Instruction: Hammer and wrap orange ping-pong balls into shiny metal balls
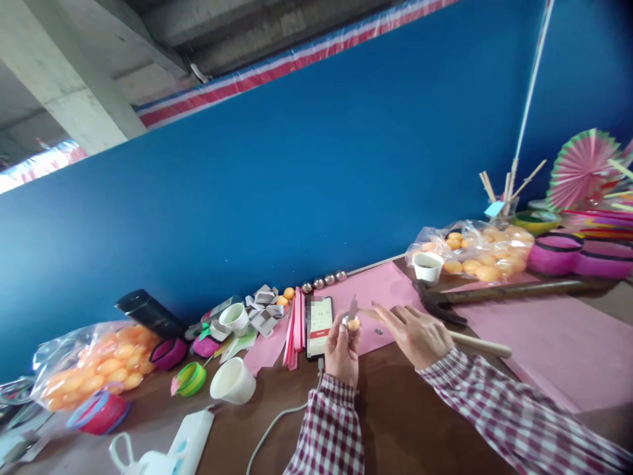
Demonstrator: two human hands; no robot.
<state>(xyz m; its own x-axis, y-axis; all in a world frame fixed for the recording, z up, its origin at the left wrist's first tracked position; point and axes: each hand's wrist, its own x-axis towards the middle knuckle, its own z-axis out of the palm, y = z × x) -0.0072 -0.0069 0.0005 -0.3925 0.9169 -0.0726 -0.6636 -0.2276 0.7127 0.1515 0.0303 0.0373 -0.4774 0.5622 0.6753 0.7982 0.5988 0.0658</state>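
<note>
Between its fingertips my left hand (342, 351) holds a small round piece (352, 324), shiny at the edge and orange-yellow in the middle. My right hand (418, 333) is closed around a wooden-handled tool (482, 344); its handle sticks out past the wrist, and its thin dark head (353, 307) stands just above the round piece. A phone (320, 326) with a lit screen lies just behind my left hand. Several shiny metal balls (330, 280) sit in a row behind the phone, near the blue wall.
A hammer (499, 291) and a white cup (428, 267) lie to the right, near a bag of orange balls (487, 254). White cups (233, 381), a power strip (190, 443), a black bottle (151, 315) and another bag of orange balls (101, 363) are at left.
</note>
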